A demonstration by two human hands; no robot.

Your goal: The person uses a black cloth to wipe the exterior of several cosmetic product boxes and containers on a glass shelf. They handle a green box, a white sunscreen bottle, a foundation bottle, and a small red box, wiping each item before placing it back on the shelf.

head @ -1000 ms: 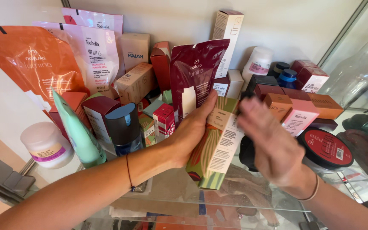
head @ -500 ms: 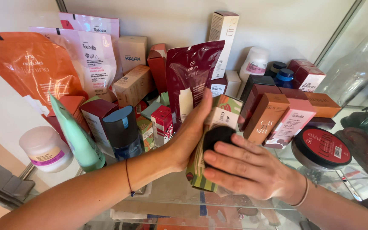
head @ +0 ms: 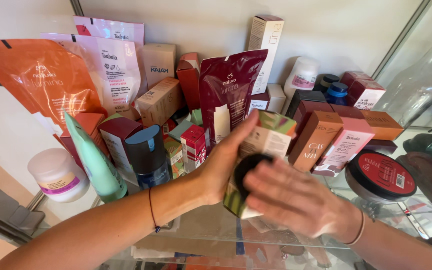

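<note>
We held green-and-cream carton [head: 263,150] in left hand [head: 226,165], clamped by long edges. Right hand [head: 296,197], blurred, pressed dark round object [head: 248,172] at carton's 6 o'clock; closure unclear. Carton likely light, crushable.

Glass shelf [head: 376,200] crowded with cosmetics boxes [head: 321,137]

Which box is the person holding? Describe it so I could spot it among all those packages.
On the glass shelf crowded with cosmetics, look front and centre, before the dark red pouch. The left hand grips a tall box, with the right hand in front. Only it is green-striped with a pale panel.
</note>
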